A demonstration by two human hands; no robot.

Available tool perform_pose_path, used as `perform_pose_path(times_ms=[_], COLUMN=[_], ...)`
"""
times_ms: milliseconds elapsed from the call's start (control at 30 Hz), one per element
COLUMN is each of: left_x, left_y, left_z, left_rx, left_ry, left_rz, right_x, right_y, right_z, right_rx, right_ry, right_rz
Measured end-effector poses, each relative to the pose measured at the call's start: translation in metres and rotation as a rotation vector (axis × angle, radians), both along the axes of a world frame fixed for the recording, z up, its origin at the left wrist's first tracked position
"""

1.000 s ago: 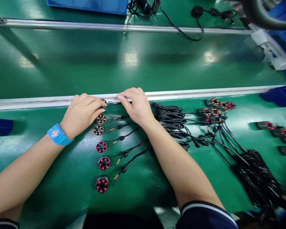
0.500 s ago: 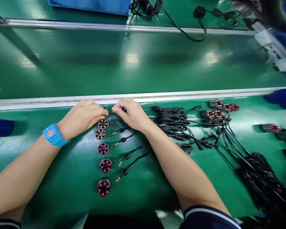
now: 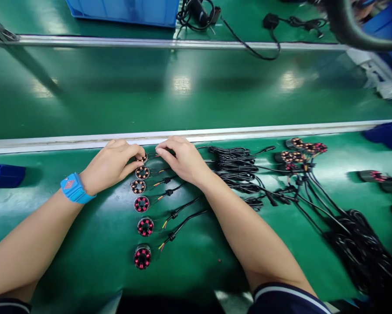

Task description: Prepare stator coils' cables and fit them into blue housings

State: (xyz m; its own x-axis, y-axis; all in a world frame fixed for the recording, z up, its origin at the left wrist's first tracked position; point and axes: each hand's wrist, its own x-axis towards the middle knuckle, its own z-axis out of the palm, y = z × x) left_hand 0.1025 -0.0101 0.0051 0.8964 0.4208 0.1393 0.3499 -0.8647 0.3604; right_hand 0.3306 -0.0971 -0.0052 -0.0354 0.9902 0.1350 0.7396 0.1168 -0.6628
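With thumb and fingers, my left hand (image 3: 114, 161) grips the farthest motor stator (image 3: 143, 158), partly hidden under the fingertips. My right hand (image 3: 181, 158) is closed in a pinch on a black cable (image 3: 202, 147), whose thin lead ends point at that stator. Nearer to me runs a column of several more stators (image 3: 141, 203), some with copper-coloured windings, others with red. Right of each lies a black cable end (image 3: 168, 192) with red and yellow wires fanned out. A blue band (image 3: 74, 187) circles my left wrist.
Bundled black cables (image 3: 233, 157) lie right of my right hand. Beyond them are finished-looking stators (image 3: 292, 156) with cables and a dark coil (image 3: 356, 248). Blue holders (image 3: 6, 175) sit at both sides. A white ledge (image 3: 68, 142) runs behind; a blue bin (image 3: 124, 12) stands on the shelf.
My left fingers have shifted slightly and now show more of the farthest stator. My right hand stays nearly in place, still pinched. The view has tilted a little upward.
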Motion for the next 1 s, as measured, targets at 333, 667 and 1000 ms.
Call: perform_pose_path(times_ms=[333,667,1000], left_x=[0.001,0.002,0.005], left_y=[0.001,-0.003,-0.005], left_z=[-0.003,-0.013,-0.011], left_rx=[0.072,-0.338,-0.363], left_ry=[-0.095,-0.201,-0.172], left_rz=[0.122,0.161,0.114], right_x=[0.086,0.005,-0.005], right_y=[-0.042,0.020,0.016], right_z=[0.039,0.009,0.001], right_rx=[0.043,-0.113,-0.178], right_ry=[-0.201,-0.144,0.232], right_rz=[-0.210,0.212,0.078])
